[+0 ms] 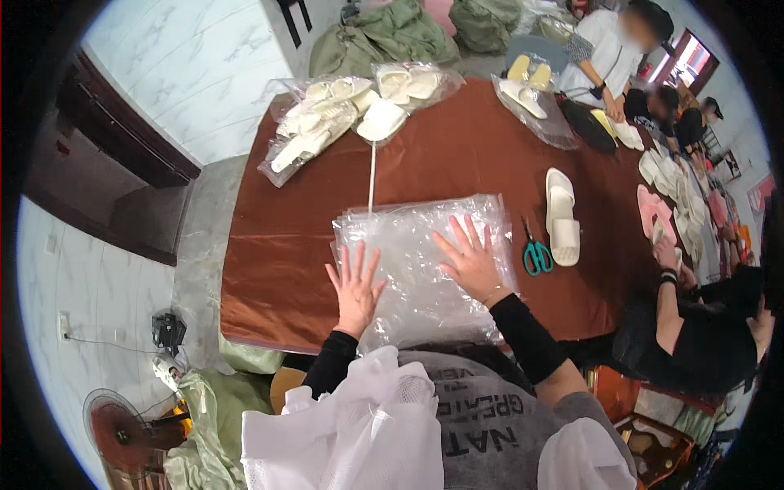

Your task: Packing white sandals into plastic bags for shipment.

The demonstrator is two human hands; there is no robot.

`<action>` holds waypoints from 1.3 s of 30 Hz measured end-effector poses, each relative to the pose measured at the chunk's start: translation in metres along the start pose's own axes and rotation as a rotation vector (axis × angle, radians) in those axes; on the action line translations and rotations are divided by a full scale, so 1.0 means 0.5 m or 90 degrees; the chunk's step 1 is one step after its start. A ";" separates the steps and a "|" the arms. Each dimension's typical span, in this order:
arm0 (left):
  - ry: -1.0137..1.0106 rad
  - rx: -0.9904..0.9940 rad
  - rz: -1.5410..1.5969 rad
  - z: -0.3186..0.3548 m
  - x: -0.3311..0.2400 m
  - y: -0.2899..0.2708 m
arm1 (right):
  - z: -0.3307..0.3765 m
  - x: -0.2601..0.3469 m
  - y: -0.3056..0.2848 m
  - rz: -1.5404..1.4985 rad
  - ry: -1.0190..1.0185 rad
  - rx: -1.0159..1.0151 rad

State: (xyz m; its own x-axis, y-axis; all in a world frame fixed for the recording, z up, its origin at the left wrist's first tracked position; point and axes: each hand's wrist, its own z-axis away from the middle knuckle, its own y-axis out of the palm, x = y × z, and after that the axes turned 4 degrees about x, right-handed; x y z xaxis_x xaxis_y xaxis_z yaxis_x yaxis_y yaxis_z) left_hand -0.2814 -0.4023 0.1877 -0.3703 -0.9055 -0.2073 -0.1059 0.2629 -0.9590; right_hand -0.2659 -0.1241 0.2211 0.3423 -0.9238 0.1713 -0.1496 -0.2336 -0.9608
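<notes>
"Plastic bags (408, 282), clear and stacked: where do they lie?"

"Flat on the brown-red table (278, 261), at its near side, before the person. That covering is the largest surface, satiny and lightly creased."

"And the stack?"

"Broad, roughly rectangular, glossy and crinkled, its edges overlapping unevenly. I see no slipper on it or inside."

"How far along does the work look?"

"Partly done, I'd judge. The heap of bagged slippers (314, 135) on the far left part of the table already sits in wrinkled film. What seems left is the stack, apparently unfilled, and the loose white slippers (562, 216) to its right: smooth, broad-strapped, perhaps foam."

"The hands?"

"Left hand (355, 296) and right hand (474, 265) both rest palm down on the stack, fingers splayed, grasping nothing. The left is near the left edge, the right toward the right."

"Anything smaller?"

"Scissors (538, 255) between the stack and the loose slippers, with teal looped handles and slim blades pointing away from the person. Whether they're needed, I can't tell."
</notes>
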 end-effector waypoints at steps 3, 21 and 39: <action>0.055 0.113 -0.046 0.008 0.052 0.079 | -0.008 -0.043 0.111 -0.014 0.081 0.046; 0.012 -0.150 0.445 -0.433 0.328 -0.094 | 0.001 -0.054 0.161 -0.041 0.109 0.175; 0.070 -0.278 0.536 -0.830 0.341 -0.255 | 0.002 -0.066 0.180 -0.076 0.114 0.203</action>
State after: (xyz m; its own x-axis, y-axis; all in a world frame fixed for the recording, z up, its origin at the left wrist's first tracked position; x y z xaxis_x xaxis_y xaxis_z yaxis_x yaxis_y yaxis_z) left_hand -0.7142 -0.4520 0.3549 -0.5641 -0.3313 -0.7563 -0.0921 0.9355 -0.3411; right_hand -0.2899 -0.1145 0.1291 0.1687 -0.9406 0.2945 0.1870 -0.2628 -0.9466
